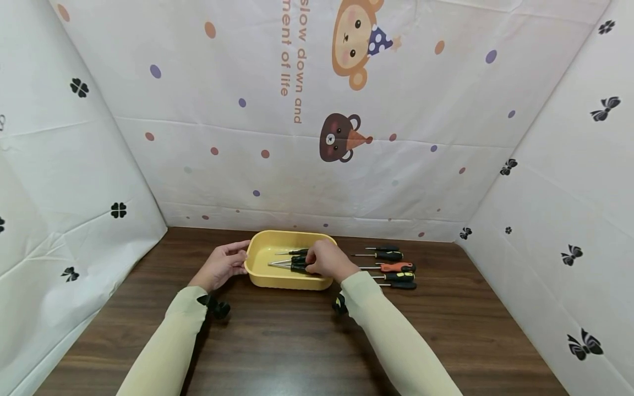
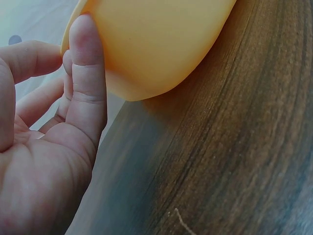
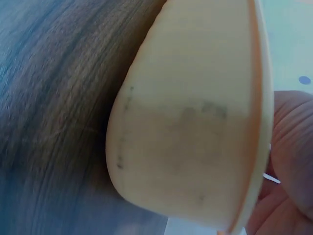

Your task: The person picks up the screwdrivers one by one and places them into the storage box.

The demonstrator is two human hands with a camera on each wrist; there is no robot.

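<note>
A yellow plastic tray (image 1: 260, 279) stands near the back of the table. My left hand (image 1: 225, 265) is at its left end. The left wrist view shows thumb and fingers (image 2: 88, 63) meeting at the tray's rim (image 2: 73, 24). My right hand (image 1: 329, 259) reaches over the tray's right part, fingers bent down round the black handle of a screwdriver (image 1: 299, 269). Several screwdrivers lie in the tray, metal shafts (image 1: 279, 264) pointing left. In the right wrist view the tray's outer wall (image 3: 186, 147) hides most of the right hand (image 3: 293, 156) and its fingertips.
Several more screwdrivers lie in a column right of the tray, among them an orange-handled one (image 1: 398, 267) and yellow-and-black ones (image 1: 388, 256). The brown wooden table (image 1: 277, 341) ends at patterned white cloth walls (image 1: 223, 181) behind and on both sides.
</note>
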